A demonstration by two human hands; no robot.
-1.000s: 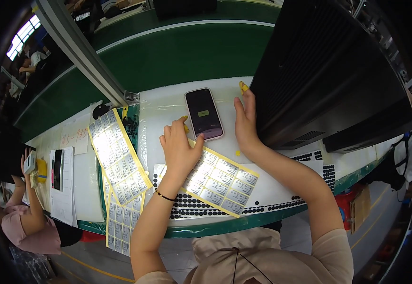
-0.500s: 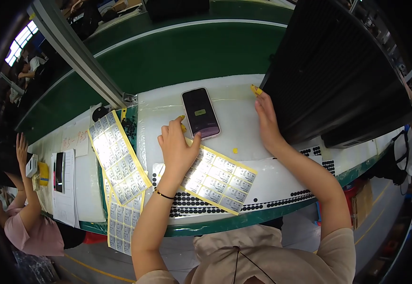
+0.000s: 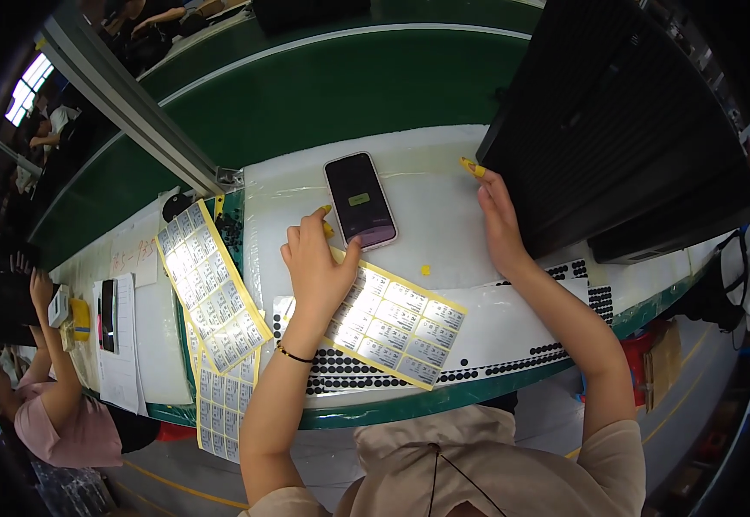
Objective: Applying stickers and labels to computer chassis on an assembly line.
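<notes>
A smartphone (image 3: pixel 376 191) in a pale case lies face up on the white-covered bench. The thumb of my left hand (image 3: pixel 316 274) rests at the phone's lower edge, and its other fingers, with yellow finger cots, stay apart beside the phone's left side. Under and beside that hand lies a yellow-edged sheet of silver labels (image 3: pixel 399 327). My right hand (image 3: pixel 504 226) has its fingers stretched out, holds nothing, and is at the left side of a tall black ribbed case (image 3: pixel 616 129). A yellow finger cot covers its index fingertip.
Two more label sheets (image 3: pixel 207 276) overlap to the left. Rows of round black pads (image 3: pixel 362 372) line the bench's front. A small yellow scrap (image 3: pixel 426 270) lies between my hands. A metal post (image 3: pixel 129 103) rises at the left. A co-worker (image 3: pixel 60 405) sits far left near papers (image 3: pixel 125 366).
The view has shifted slightly. My right hand has moved a little to the right, along with the black case's place in view. The co-worker's raised hand has come down. My left hand stays by the phone.
</notes>
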